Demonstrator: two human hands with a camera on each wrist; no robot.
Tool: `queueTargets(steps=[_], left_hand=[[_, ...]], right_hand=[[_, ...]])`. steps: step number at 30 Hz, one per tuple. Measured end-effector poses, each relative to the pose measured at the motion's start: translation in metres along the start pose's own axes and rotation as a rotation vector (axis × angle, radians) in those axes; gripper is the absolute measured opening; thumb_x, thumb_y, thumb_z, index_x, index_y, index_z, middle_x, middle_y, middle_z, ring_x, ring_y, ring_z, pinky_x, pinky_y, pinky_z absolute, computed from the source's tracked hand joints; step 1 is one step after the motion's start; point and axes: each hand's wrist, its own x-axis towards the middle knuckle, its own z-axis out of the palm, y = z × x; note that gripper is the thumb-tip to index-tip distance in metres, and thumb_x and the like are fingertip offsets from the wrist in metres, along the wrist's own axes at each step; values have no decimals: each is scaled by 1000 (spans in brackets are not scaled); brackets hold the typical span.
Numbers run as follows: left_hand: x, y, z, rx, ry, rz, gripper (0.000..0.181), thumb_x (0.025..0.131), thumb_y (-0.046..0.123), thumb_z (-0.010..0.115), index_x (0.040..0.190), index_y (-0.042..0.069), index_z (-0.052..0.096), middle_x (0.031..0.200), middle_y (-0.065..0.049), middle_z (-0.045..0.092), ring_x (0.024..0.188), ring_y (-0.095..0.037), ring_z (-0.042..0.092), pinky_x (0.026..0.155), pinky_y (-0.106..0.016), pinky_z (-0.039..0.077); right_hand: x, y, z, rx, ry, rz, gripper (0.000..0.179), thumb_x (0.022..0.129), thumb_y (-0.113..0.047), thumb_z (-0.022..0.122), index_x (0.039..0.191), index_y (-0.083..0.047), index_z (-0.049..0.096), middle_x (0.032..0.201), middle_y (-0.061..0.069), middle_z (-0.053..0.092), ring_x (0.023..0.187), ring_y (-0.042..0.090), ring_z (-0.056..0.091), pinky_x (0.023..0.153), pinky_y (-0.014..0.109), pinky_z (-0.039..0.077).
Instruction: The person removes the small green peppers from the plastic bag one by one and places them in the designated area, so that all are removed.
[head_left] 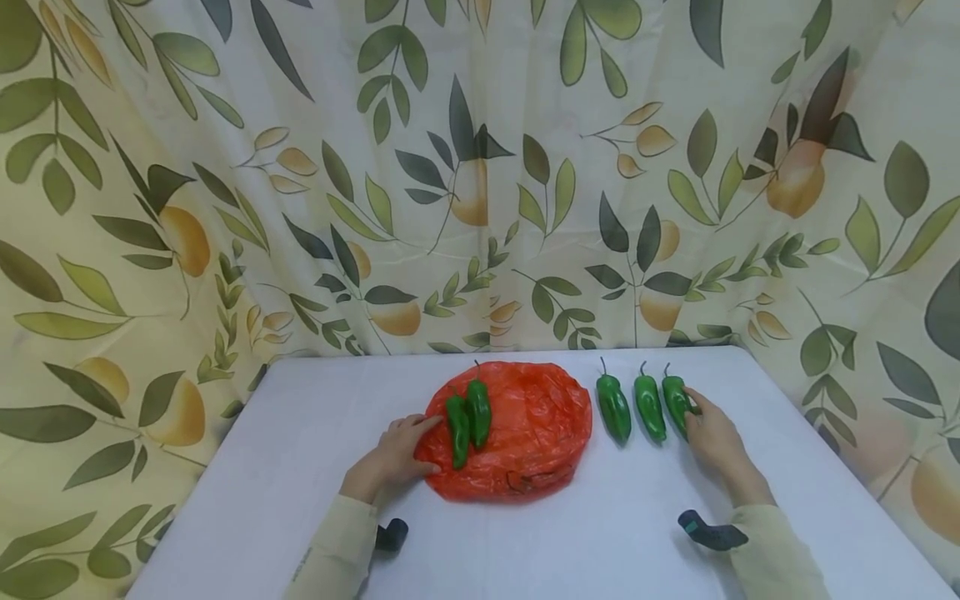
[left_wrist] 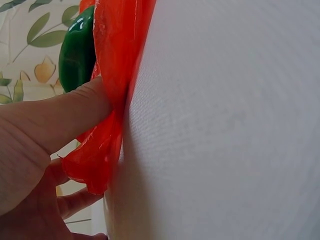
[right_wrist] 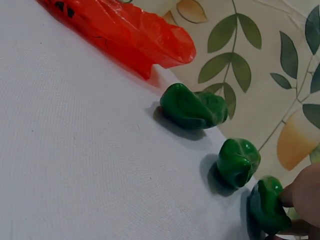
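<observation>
A red plastic bag [head_left: 536, 417] lies flattened on the table, with two green peppers [head_left: 477, 410] side by side on its left part. My left hand [head_left: 401, 452] holds the bag's left edge; in the left wrist view, the thumb [left_wrist: 75, 112] is against the red film and a fold of it bulges between thumb and fingers. To the right of the bag, three more green peppers lie in a row, stems toward the back. My right hand [head_left: 716, 437] grips the rightmost pepper [head_left: 675, 400] at its right side. The middle pepper [right_wrist: 239, 161] and left pepper [right_wrist: 192, 107] lie untouched.
The white-covered table [head_left: 570, 542] ends at a patterned curtain [head_left: 480, 275] with leaves and fruit. Dark curved wrist mounts stick out near the left sleeve [head_left: 337, 542] and right sleeve [head_left: 776, 550], low over the cloth.
</observation>
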Motion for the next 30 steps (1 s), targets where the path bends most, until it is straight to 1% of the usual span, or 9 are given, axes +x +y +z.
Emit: queueTargets(steps=[4,7,11,14,17,19,25,30], left_hand=[[2,-1,-1,7,5,-6,79,85,30,82,154,21,44,156,-13,42,143,-38,36,109,-65,44],[3,-2,0,7,6,-14,79,85,30,82,154,23,44,156,-13,42,144,-37,36,109,-65,44],[4,-3,1,6,7,-14,79,85,29,82,153,23,45,156,-13,42,143,-37,37,108,-65,45],[2,-2,1,4,3,-7,78,84,28,82,153,22,45,156,-14,42,143,-38,37,108,-64,45],[1,-1,1,-3,1,-4,78,84,29,82,153,22,46,155,-14,42,143,-38,36,108,-65,45],[0,0,1,-2,5,-1,78,84,29,83,153,21,46,155,-14,43,143,-38,37,108,-65,45],[1,0,1,17,11,-7,78,83,29,83,152,21,47,155,-14,43,143,-38,37,109,-65,44],[1,-2,4,9,10,-14,78,84,29,83,152,22,46,155,-13,43,144,-38,36,109,-65,44]], right_hand=[[2,-2,-2,45,-15,39,57,104,-12,30,157,5,17,144,45,35,135,63,34,112,73,30],[4,-5,-3,56,-22,74,58,106,-16,29,158,4,15,146,45,34,137,62,31,113,73,29],[4,-6,-4,86,-34,111,60,108,-24,30,159,4,13,149,45,28,140,63,26,114,73,27],[2,-3,-5,77,-29,110,63,108,-28,31,157,7,14,150,46,24,140,63,24,115,73,26],[0,-1,-6,65,-2,95,65,108,-32,33,156,9,17,151,47,22,141,64,21,115,73,24],[-1,-2,-6,67,14,101,67,108,-35,35,156,9,19,152,46,20,142,64,18,115,74,22],[-7,-14,-11,65,56,131,67,106,-37,39,156,6,23,153,44,19,142,63,19,114,76,23],[-11,-27,-14,69,105,81,64,106,-34,41,154,6,27,154,43,22,142,62,19,115,75,21]])
